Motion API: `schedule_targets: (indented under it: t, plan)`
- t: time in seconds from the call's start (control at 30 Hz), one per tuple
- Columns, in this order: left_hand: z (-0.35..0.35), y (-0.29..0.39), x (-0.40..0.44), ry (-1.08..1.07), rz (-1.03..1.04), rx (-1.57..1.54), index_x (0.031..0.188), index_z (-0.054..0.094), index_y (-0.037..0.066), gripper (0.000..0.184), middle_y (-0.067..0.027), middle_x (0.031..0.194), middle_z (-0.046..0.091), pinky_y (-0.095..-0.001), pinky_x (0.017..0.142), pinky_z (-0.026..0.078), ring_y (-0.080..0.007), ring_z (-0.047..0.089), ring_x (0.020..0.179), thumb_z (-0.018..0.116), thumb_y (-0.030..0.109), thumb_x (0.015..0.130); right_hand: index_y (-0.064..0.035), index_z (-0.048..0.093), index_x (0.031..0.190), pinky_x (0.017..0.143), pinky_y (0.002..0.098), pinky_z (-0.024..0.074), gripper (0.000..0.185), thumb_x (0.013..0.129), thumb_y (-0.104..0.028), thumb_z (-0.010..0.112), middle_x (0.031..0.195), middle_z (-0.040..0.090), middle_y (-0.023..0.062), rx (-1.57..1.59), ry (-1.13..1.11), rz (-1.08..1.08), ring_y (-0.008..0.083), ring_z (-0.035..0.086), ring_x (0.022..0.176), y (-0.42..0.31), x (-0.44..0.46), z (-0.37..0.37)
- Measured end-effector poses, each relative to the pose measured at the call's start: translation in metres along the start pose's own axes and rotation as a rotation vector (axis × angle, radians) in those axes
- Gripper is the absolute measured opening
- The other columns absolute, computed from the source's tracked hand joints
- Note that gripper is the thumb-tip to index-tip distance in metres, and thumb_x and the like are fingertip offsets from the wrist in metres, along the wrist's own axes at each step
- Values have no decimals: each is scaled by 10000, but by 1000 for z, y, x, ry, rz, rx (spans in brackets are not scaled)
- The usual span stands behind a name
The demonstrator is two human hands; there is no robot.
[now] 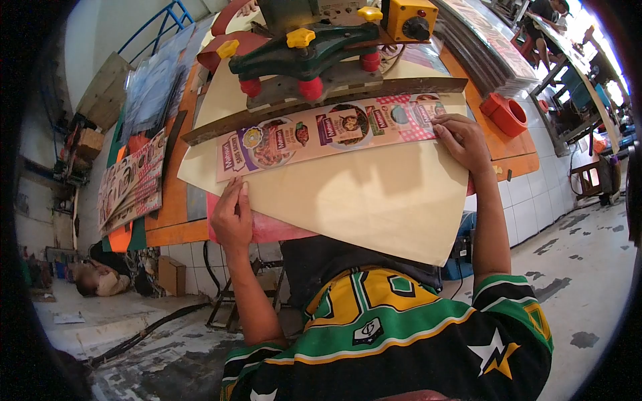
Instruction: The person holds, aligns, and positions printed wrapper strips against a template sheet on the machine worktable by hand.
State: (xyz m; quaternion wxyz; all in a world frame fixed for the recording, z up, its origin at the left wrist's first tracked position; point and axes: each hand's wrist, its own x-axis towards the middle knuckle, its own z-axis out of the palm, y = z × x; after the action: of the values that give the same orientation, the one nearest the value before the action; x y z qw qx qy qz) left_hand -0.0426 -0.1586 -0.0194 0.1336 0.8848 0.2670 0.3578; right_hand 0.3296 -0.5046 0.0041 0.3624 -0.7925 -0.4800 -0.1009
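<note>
A long printed packaging strip (314, 134) with pictures of food bowls lies slantwise on a cream-coloured sheet (354, 200). My left hand (233, 210) pinches the strip's lower left corner between thumb and fingers. At the other end, my right hand (463, 139) has its fingers closed on the right edge of the strip. Just beyond the strip's far edge runs a long metal bar (328, 109). It sits beneath the dark green head of a machine (304, 60), which has yellow knobs and red spacers.
Stacked printed sheets (134, 180) and clear plastic (154, 87) lie at the left. More stacks (485, 47) stand at the back right, near a red tape-dispenser-like holder (503, 113). A yellow control box (411, 20) adjoins the machine. Other people are in the background.
</note>
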Motion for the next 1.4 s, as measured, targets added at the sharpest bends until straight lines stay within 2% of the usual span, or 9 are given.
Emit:
schedule_targets:
  t: [0.73,1.4]
  plan:
    - [1,-1,0,5,-5,-24,1132,747,-43,251,-204,1191,742,-408,997,552,-320,699,1188,642,149,1009,31,768,968,844,388,577,236,945,-183,671,1048,755,194,-3,-9,14,323,741,934,-1,0,0]
    - [1,-2,0,-8,-1,-14,1147,742,-40,257,-197,1198,741,-415,1009,544,-324,693,1200,629,143,1006,22,775,974,878,393,572,223,940,-176,679,1049,760,194,-11,-8,-10,326,744,965,0,1,0]
